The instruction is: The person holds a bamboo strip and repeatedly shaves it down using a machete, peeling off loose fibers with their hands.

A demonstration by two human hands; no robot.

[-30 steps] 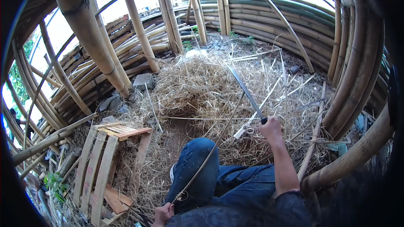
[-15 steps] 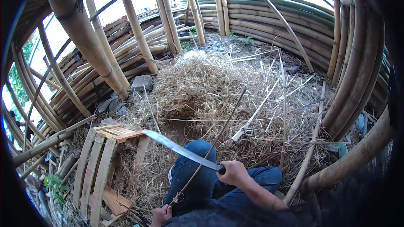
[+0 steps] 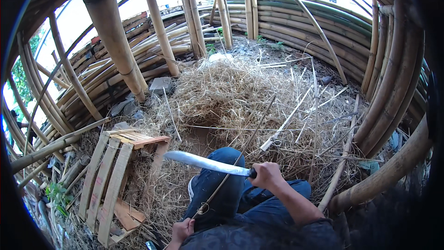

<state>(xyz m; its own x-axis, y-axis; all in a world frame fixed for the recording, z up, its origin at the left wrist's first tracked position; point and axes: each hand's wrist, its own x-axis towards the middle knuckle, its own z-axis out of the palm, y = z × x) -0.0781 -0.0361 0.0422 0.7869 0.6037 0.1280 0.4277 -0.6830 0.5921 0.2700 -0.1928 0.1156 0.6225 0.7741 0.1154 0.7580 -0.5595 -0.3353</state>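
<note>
Right hand (image 3: 267, 175) at lower centre of the frame, grip clamped around the dark handle of a machete (image 3: 206, 163). Blade long, pale and slightly curved, stretching leftward and a little upward from the fist, lying across above the bent knee in blue jeans (image 3: 222, 190). Left hand (image 3: 182, 231) at the bottom edge, left of centre, grip pinched together on the near end of a thin bamboo strip (image 3: 240, 157). Strip running diagonally up and to the right, passing under the machete blade near the handle and on toward the straw pile (image 3: 240, 92) in the middle of the frame. Loose split slivers scattered over the straw to the right. Wooden crate (image 3: 115, 176) of pale slats lying on its side at lower left, just beside the knee. Thick bamboo poles (image 3: 111, 32) rising at upper left, more stacked horizontally behind them. Curved bamboo wall (image 3: 388, 74) sweeping round the right side of the frame. Flat grey stone (image 3: 159, 84) near the foot of the poles, above the crate.
</note>
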